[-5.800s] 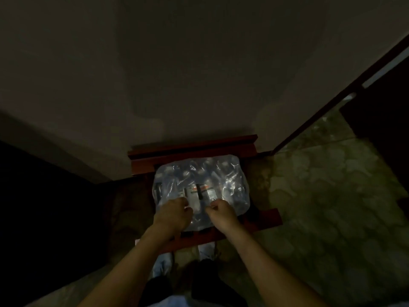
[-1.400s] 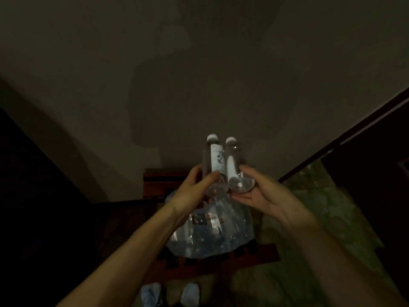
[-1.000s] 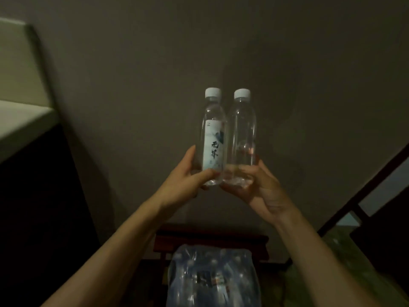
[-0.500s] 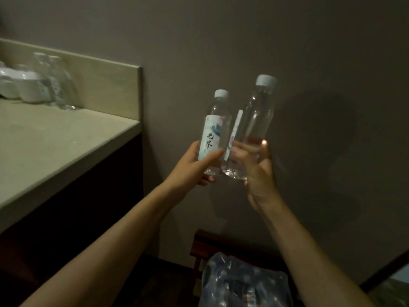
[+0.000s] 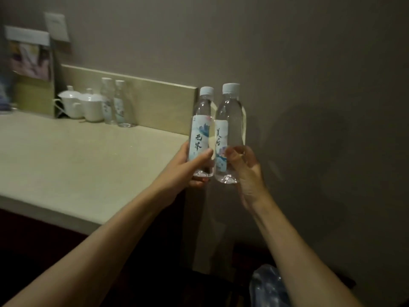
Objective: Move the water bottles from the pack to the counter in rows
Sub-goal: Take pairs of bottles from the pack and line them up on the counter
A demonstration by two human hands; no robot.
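Note:
I hold two clear water bottles with white caps upright, side by side, at the right end of the counter [image 5: 73,165]. My left hand [image 5: 183,169] grips the lower part of the left bottle [image 5: 201,129]. The right bottle [image 5: 230,127] is held near its base by my right hand [image 5: 245,171]. Both bottles hang in the air just past the counter's right edge. Two more water bottles [image 5: 114,103] stand at the back of the counter by the backsplash. A corner of the plastic-wrapped pack [image 5: 267,286] shows low at the bottom right, below my right forearm.
Two white lidded cups [image 5: 83,105] stand left of the counter's bottles. A brochure stand [image 5: 28,63] sits at the back left corner. A plain wall rises behind and to the right. Dark cabinet fronts lie under the counter.
Both bottles have moved left toward the counter, and the right bottle, tilted before, now stands upright next to the left one. The view has swung left, showing more of the counter.

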